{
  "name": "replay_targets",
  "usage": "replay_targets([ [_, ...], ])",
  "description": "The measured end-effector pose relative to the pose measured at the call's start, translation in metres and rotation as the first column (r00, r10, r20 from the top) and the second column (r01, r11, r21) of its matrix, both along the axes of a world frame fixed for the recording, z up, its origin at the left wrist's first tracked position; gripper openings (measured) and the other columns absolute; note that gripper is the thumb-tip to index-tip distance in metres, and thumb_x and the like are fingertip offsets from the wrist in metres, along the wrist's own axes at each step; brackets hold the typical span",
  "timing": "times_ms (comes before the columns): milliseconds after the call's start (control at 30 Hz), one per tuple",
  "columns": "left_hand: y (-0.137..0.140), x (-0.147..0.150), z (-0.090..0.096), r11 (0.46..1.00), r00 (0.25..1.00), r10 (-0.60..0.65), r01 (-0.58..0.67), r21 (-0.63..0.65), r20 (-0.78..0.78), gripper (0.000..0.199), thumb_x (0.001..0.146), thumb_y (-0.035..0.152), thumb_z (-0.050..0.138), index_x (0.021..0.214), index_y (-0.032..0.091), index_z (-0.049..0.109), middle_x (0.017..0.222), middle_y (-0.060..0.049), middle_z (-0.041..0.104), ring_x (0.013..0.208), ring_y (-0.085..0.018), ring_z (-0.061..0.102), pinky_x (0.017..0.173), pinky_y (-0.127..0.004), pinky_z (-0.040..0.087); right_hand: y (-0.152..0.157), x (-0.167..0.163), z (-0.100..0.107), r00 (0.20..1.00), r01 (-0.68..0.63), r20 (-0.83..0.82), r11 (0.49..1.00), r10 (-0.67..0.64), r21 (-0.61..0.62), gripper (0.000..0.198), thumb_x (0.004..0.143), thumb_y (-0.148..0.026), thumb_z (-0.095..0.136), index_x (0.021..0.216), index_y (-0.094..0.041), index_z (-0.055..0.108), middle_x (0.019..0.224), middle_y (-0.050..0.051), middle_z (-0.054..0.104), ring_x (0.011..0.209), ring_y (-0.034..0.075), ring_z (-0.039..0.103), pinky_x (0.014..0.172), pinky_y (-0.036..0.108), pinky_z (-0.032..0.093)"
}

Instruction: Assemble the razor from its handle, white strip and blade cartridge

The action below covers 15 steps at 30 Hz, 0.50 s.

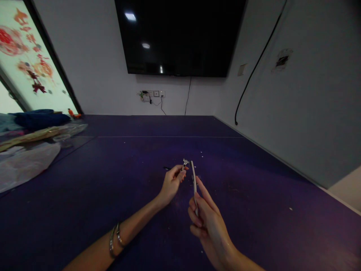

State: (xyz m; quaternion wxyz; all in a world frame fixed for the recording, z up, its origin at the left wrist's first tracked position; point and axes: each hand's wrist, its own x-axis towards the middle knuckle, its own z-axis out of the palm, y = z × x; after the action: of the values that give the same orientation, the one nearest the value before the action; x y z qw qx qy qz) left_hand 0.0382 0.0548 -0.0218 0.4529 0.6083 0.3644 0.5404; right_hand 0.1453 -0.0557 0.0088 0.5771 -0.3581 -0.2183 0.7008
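Observation:
In the head view my left hand [170, 185] is closed in a pinch around a small silver metal piece [185, 162], whose wider end points up and away; its kind is too small to make out. A thin, pale flat piece [194, 177] stands nearly upright in my right hand [210, 224], seen almost edge-on. My right fingers and thumb grip its lower part, with the index finger stretched along its right side. The silver piece is just left of the pale piece's top; whether they touch I cannot tell. A small dark object [167, 168] lies behind my left hand.
Both hands are over a dark purple surface [126, 226] with small white specks. Plastic bags [31, 162] and dark blue fabric [42, 119] lie at the left. A large screen [183, 37] hangs on the wall above sockets [156, 93], and a black cable [255, 67] hangs at the right.

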Motion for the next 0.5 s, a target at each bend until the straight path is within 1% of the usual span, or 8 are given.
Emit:
replay_targets([
  [167, 0.000, 0.001, -0.002, 1.000, 1.000, -0.026, 0.026, -0.002, -0.001, 0.025, 0.079, 0.036, 0.054, 0.090, 0.015, 0.061, 0.065, 0.001, 0.050, 0.058, -0.010, 0.045, 0.054, -0.022, 0.036, 0.008, 0.006, 0.003, 1.000, 0.019, -0.002, 0.999, -0.019, 0.048, 0.053, 0.076, -0.029, 0.061, 0.126, -0.035, 0.045, 0.061, -0.007, 0.042, 0.040, 0.002, 0.024, 0.036, 0.014, 0.008],
  [233, 0.001, 0.001, -0.002, 1.000, 1.000, -0.028, 0.028, 0.002, 0.001, 0.025, 0.079, 0.036, 0.053, 0.090, 0.015, 0.061, 0.065, 0.001, 0.050, 0.058, -0.010, 0.045, 0.055, -0.022, 0.037, 0.008, 0.006, 0.003, 1.000, 0.008, -0.004, 0.999, -0.008, 0.036, 0.053, 0.076, -0.030, 0.060, 0.126, -0.036, 0.045, 0.060, -0.007, 0.042, 0.040, 0.002, 0.024, 0.036, 0.014, 0.008],
  [333, 0.001, 0.001, -0.001, 1.000, 0.999, -0.025, 0.025, -0.002, 0.025, 0.026, 0.079, 0.038, 0.054, 0.087, 0.014, 0.061, 0.064, 0.001, 0.049, 0.056, -0.010, 0.043, 0.053, -0.022, 0.035, 0.000, 0.001, 0.001, 1.000, -0.015, -0.014, 1.000, 0.015, -0.004, 0.057, 0.076, -0.031, 0.060, 0.129, -0.036, 0.041, 0.060, -0.007, 0.041, 0.040, 0.002, 0.023, 0.036, 0.014, 0.007],
  [433, 0.002, 0.000, 0.001, 0.999, 0.998, -0.017, 0.020, -0.032, 0.068, 0.027, 0.078, 0.039, 0.055, 0.087, 0.014, 0.060, 0.064, 0.001, 0.048, 0.054, -0.008, 0.041, 0.050, -0.020, 0.033, -0.009, -0.003, -0.001, 0.998, -0.055, -0.019, 0.997, 0.054, -0.047, 0.062, 0.074, -0.031, 0.062, 0.131, -0.035, 0.038, 0.059, -0.008, 0.042, 0.039, 0.002, 0.021, 0.035, 0.014, 0.005],
  [500, 0.003, 0.000, 0.002, 0.998, 0.996, -0.009, 0.014, -0.059, 0.089, 0.029, 0.079, 0.040, 0.053, 0.090, 0.013, 0.059, 0.064, 0.002, 0.047, 0.053, -0.008, 0.040, 0.049, -0.020, 0.031, -0.009, -0.002, 0.000, 0.998, -0.066, -0.012, 0.997, 0.066, -0.040, 0.062, 0.074, -0.031, 0.061, 0.132, -0.034, 0.037, 0.059, -0.008, 0.042, 0.038, 0.002, 0.020, 0.035, 0.014, 0.005],
])
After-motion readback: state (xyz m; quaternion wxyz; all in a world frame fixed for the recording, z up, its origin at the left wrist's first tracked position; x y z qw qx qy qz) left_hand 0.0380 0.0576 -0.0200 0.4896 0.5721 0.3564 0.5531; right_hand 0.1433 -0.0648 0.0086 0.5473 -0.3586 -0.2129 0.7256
